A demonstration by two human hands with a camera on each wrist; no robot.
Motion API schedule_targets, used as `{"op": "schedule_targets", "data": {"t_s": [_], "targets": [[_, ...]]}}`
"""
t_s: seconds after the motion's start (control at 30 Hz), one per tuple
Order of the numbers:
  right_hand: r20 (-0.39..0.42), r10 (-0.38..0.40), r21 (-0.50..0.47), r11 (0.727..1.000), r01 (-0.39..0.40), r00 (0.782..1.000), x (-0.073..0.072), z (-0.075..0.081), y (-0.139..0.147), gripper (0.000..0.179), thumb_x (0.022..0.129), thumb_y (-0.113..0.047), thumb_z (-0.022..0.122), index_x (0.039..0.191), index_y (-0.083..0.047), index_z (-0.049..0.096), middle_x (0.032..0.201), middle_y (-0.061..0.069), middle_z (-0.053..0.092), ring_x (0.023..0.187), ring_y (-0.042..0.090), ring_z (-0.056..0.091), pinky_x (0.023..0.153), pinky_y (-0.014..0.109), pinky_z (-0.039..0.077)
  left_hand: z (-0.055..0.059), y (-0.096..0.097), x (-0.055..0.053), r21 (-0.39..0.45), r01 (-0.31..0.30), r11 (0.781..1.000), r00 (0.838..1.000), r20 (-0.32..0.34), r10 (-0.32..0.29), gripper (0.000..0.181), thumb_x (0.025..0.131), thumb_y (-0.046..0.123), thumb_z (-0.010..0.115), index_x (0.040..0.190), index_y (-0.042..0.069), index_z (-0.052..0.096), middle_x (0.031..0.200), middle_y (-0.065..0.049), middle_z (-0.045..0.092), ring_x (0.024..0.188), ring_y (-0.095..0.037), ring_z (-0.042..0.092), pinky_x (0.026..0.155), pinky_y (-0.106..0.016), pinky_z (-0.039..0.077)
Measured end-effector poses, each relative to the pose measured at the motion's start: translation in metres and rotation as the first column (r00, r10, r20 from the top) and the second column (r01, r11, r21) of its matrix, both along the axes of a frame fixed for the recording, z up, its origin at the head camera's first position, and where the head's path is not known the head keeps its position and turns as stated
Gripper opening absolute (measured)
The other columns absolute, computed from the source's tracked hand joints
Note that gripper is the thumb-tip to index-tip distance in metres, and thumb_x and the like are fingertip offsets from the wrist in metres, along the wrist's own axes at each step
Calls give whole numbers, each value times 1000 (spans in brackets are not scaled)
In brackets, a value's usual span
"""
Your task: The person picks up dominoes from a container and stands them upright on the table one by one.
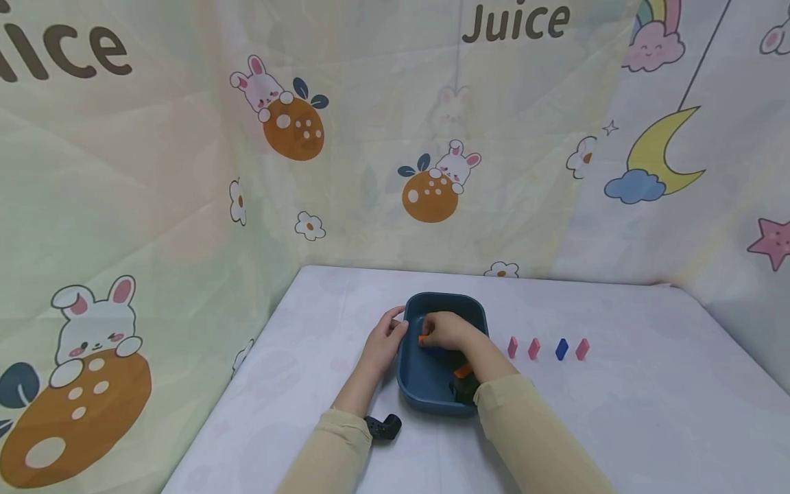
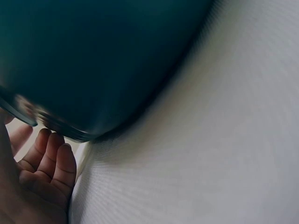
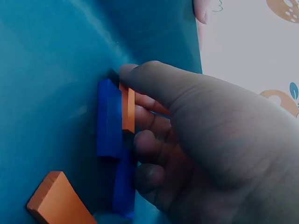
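Observation:
My right hand point(image 1: 447, 329) is inside a dark blue-green bin point(image 1: 435, 405) in the head view. Its thumb and fingers pinch a small orange block point(image 3: 127, 109), which stands close against a blue block point(image 3: 108, 119). Under the fingertips is a second blue block point(image 3: 124, 186), and another orange block point(image 3: 58, 200) lies nearer the camera. My left hand point(image 1: 384, 339) rests at the bin's left side, fingertips touching near the rim. In the left wrist view its fingers point(image 2: 65, 163) are loosely bent below the rim.
Right of the bin, a row of small blocks stands upright on the white table point(image 1: 648, 405): a few pink ones point(image 1: 533, 348) and one blue one point(image 1: 561, 349). Black wrist cameras are worn on both arms. A printed cloth wall point(image 1: 364, 171) rises behind the table.

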State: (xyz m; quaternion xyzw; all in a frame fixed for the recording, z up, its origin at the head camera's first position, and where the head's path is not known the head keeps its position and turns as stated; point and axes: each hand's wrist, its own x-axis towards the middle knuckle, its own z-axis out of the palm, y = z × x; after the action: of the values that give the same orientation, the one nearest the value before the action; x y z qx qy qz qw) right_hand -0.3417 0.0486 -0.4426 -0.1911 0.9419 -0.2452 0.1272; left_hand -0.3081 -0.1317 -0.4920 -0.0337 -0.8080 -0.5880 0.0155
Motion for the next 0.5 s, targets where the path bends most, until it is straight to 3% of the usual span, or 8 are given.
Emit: {"op": "schedule_targets", "data": {"t_s": [0.23,0.5], "targets": [[24,8,-56,998,-6,1000,0,2,0,13,90,-25,72,92,-14,66,78,-1,63,72,16,57,68,31,47,-1,0,-1,3,5,1000,1000,-7,-5,41,100,43,52,140,37,51,106,-3,64,82,-18,59,72,-30,48],[41,9,-47,999,-7,999,0,4,1,12,93,-24,68,101,-16,72,81,-2,66,77,15,59,79,36,50,-2,-1,-1,2,5,1000,1000,-8,-5,41,100,44,51,140,37,50,106,-3,63,83,-18,58,73,-31,48]]}}
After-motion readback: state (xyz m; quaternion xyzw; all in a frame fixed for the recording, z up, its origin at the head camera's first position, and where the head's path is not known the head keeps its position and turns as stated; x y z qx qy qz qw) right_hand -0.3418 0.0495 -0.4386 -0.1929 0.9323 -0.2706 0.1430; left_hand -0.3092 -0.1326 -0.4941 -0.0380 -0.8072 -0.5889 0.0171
